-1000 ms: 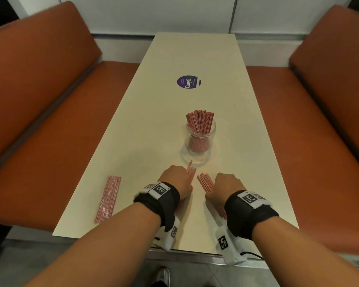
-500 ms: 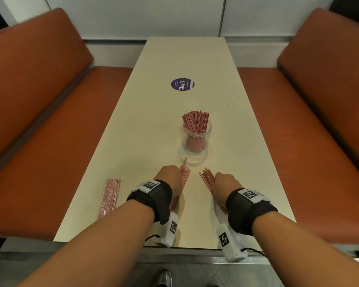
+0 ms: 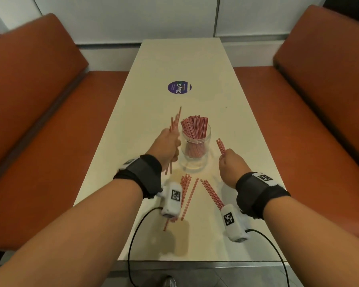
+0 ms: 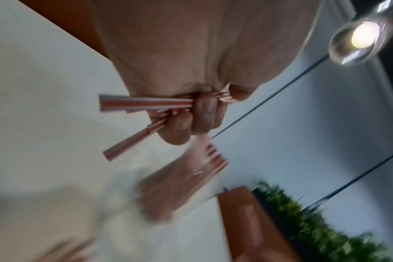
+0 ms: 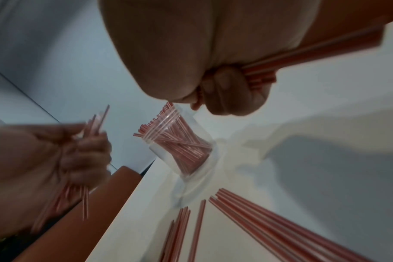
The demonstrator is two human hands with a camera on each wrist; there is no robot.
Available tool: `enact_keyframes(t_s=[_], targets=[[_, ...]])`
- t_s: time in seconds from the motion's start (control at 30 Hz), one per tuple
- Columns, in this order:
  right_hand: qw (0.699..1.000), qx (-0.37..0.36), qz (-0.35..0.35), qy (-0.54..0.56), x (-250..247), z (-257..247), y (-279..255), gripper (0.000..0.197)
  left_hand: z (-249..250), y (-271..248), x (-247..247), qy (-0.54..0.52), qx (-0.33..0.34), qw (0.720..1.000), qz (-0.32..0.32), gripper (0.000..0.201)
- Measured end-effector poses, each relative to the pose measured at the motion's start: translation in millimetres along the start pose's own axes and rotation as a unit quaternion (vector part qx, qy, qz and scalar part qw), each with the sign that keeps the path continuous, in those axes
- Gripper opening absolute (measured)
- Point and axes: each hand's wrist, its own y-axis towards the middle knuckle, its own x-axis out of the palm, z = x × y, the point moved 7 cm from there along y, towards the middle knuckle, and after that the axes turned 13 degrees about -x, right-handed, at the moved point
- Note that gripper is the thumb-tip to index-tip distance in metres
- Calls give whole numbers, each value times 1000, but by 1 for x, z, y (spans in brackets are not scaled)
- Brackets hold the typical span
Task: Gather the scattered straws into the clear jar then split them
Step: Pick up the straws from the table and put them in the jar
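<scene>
A clear jar (image 3: 195,150) (image 5: 180,150) packed with red-and-white straws stands mid-table. My left hand (image 3: 167,147) grips a bunch of straws (image 3: 175,121) (image 4: 146,103) just left of the jar, raised off the table. Right of the jar, my right hand (image 3: 231,163) holds a smaller bunch of straws (image 3: 221,146) (image 5: 314,53). Loose straws (image 3: 188,191) (image 5: 269,226) lie on the table between my wrists, in front of the jar.
The cream table (image 3: 133,125) is long and narrow, with a round purple sticker (image 3: 179,87) beyond the jar. Orange bench seats (image 3: 39,131) (image 3: 319,121) flank both sides. Camera cables (image 3: 133,245) hang over the near table edge.
Both hands have lifted off the table with bunches of straws and moved up beside the jar, left and right. Several straws stay lying where the hands were. The view has shifted forward.
</scene>
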Motion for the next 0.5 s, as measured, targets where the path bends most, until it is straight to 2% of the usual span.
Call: enact_keyframes(t_s=[0.07,0.13,0.27,0.5], targets=[[1000,-3,14,21,-5,-1,3,28,39,-2,15,-73,48,996,-35,18],[999,-6,22,38,-9,0,7,28,72,1,27,-117,101,987,-37,20],[998,-11,34,51,-13,4,12,29,98,20,45,-60,176,982,30,18],[997,-23,40,65,-19,7,17,26,62,51,68,4,93,995,45,18]])
